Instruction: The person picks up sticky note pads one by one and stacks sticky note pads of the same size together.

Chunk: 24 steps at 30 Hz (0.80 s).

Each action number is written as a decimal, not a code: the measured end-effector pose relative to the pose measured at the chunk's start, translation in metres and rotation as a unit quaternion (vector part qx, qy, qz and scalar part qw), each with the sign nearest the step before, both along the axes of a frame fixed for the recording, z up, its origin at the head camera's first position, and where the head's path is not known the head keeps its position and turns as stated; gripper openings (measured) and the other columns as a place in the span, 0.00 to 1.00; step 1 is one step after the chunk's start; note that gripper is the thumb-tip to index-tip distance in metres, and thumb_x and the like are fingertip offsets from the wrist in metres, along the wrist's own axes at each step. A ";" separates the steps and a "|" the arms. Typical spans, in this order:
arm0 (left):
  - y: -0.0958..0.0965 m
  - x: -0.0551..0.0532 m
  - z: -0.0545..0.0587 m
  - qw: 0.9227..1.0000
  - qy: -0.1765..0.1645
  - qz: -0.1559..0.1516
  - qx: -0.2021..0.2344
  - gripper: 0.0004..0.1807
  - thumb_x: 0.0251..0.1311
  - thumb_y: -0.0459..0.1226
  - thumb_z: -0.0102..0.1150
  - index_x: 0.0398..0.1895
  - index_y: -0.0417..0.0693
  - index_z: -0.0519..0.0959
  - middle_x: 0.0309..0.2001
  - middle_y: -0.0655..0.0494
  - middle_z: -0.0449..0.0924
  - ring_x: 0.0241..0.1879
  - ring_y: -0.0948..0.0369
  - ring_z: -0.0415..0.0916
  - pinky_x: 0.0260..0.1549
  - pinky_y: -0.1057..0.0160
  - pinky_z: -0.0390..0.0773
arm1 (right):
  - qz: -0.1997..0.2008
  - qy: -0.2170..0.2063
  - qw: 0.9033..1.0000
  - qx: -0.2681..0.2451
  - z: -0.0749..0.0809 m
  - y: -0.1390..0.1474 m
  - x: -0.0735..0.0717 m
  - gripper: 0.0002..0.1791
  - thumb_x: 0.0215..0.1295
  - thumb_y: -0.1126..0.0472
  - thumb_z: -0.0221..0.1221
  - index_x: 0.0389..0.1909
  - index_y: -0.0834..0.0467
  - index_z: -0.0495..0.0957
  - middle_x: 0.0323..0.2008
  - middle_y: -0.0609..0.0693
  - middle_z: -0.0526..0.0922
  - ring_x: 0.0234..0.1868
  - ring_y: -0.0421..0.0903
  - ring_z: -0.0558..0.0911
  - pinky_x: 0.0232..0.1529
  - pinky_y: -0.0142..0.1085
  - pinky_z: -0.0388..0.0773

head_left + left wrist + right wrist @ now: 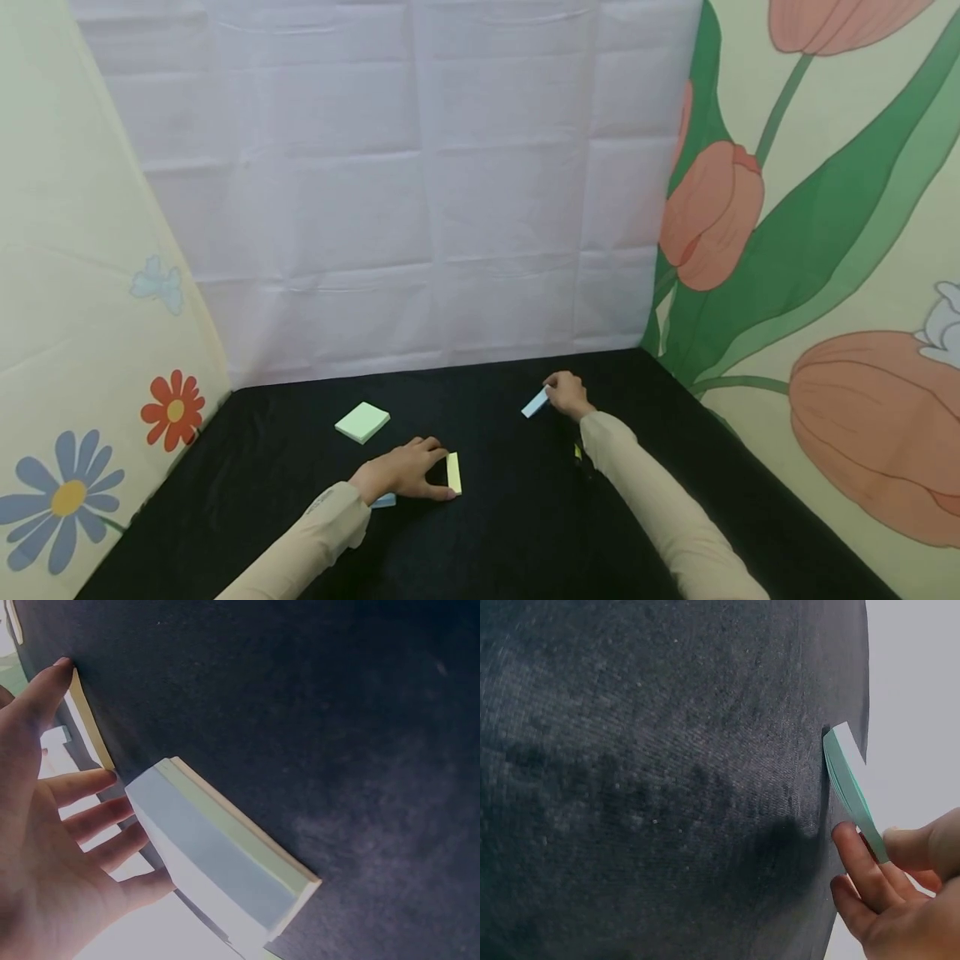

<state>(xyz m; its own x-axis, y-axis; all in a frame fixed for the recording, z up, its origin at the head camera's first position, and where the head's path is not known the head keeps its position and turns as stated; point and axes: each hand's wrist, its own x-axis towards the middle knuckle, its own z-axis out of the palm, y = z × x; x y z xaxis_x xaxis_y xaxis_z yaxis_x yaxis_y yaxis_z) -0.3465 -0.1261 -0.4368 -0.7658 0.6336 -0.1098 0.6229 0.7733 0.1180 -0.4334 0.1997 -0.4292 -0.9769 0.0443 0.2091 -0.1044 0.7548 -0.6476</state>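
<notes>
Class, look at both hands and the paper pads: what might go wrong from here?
The right hand holds the blue strip near one end, and its leaves look slightly parted, so it might slip or fan out.

The left hand spans the yellow strip end to end, its other fingers close to the blue pad, which they may nudge.

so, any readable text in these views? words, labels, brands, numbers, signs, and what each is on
Nothing can be read.
Left sleeve cuff: small dark marks that look like lettering, too small to read.
Small yellow-and-black item by the right sleeve: too small to tell.
Yellow pad, pale blue pad, green pad, layered stack: no lettering visible.
</notes>
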 end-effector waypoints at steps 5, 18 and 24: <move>0.000 -0.002 -0.001 1.000 0.005 -0.002 -0.001 0.42 0.59 0.65 0.58 0.66 0.46 0.72 0.63 0.49 0.69 0.60 0.52 0.67 0.56 0.50 0.71 | 0.001 0.001 1.000 -0.003 0.002 -0.001 0.001 0.14 0.70 0.68 0.52 0.49 0.73 0.79 0.39 0.63 0.84 0.39 0.58 0.82 0.48 0.54 0.74; -0.001 -0.004 -0.003 1.000 0.010 -0.007 0.001 0.42 0.59 0.65 0.58 0.67 0.46 0.72 0.64 0.49 0.69 0.60 0.52 0.67 0.56 0.50 0.71 | 0.000 -0.003 0.999 -0.055 0.005 -0.006 0.001 0.13 0.71 0.69 0.53 0.50 0.73 0.79 0.39 0.63 0.83 0.32 0.53 0.83 0.37 0.45 0.77; -0.001 -0.003 -0.004 1.000 0.010 -0.007 0.002 0.42 0.59 0.65 0.58 0.66 0.46 0.72 0.63 0.49 0.69 0.59 0.52 0.67 0.55 0.50 0.71 | 0.000 -0.006 0.997 -0.074 0.006 -0.007 0.002 0.13 0.71 0.70 0.53 0.50 0.72 0.79 0.40 0.63 0.83 0.35 0.56 0.84 0.36 0.42 0.76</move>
